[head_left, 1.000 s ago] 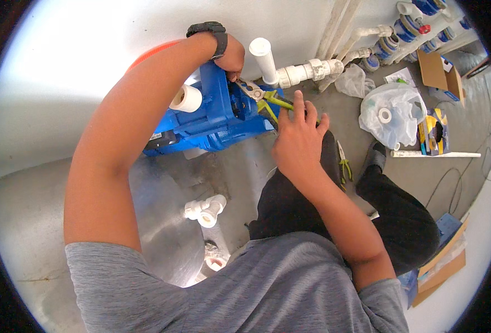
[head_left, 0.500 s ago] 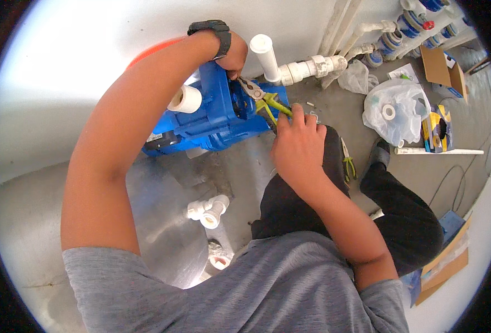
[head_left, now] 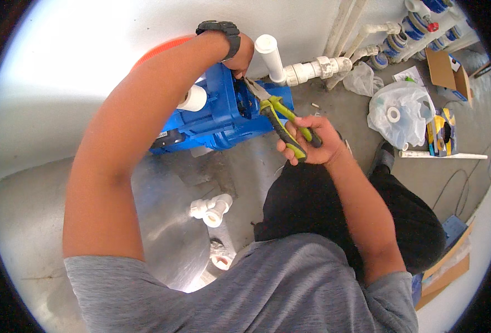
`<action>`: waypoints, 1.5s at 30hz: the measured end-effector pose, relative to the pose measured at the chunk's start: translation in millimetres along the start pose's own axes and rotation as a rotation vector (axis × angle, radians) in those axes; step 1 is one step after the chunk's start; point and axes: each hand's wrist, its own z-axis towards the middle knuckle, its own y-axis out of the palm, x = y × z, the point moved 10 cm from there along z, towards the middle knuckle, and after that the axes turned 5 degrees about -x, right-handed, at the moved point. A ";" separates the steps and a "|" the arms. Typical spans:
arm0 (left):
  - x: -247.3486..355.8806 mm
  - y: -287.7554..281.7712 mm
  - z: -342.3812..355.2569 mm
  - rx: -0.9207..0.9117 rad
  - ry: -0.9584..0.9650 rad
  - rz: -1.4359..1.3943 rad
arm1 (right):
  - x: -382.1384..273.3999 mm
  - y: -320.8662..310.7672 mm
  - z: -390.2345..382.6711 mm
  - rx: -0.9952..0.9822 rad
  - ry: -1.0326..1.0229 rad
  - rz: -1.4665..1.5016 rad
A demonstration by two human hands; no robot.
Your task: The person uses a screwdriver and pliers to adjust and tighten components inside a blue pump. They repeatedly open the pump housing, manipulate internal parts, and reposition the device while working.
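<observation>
My right hand (head_left: 318, 136) grips the green-and-black handles of a pair of pliers (head_left: 280, 115). The jaws point up and left into an opening on the side of a blue water pump (head_left: 218, 91). At that same opening, close to the jaw tips, my left hand (head_left: 244, 55) has its fingers curled down; whatever they pinch is hidden. A black watch is on my left wrist. White pipe stubs rise from the pump: a short one (head_left: 194, 99) beside my left forearm and a taller one (head_left: 270, 55) behind the pliers.
White pipework (head_left: 320, 67) runs along the wall from the pump. On the floor lie white pipe fittings (head_left: 215, 208), a plastic bag (head_left: 387, 125), a yellow-and-blue package (head_left: 442, 133), a white pipe length (head_left: 451, 155) and an open cardboard box (head_left: 444, 71).
My right hand has slid back along the plier handles and turned, palm more upward, the handles swinging down and right. My left hand stays at the opening. Pliers lying by my leg are out of sight.
</observation>
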 end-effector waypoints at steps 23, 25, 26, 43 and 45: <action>0.6 -3.2 -9.4 0.001 -0.079 -0.050 | -17.5 68.4 -33.0 1.302 -0.331 -2.434; -0.5 -3.4 -10.2 0.006 -0.081 -0.090 | -16.8 69.2 -31.6 1.307 -0.314 -2.415; -1.2 -3.7 -10.7 0.011 -0.083 -0.106 | -16.4 68.8 -31.0 1.307 -0.293 -2.405; -8.6 3.2 0.6 -0.005 -0.083 -0.099 | -19.2 75.7 -25.7 1.315 -0.272 -2.353; -9.7 2.7 -1.1 -0.005 -0.097 -0.116 | -20.2 78.2 -25.7 1.307 -0.302 -2.362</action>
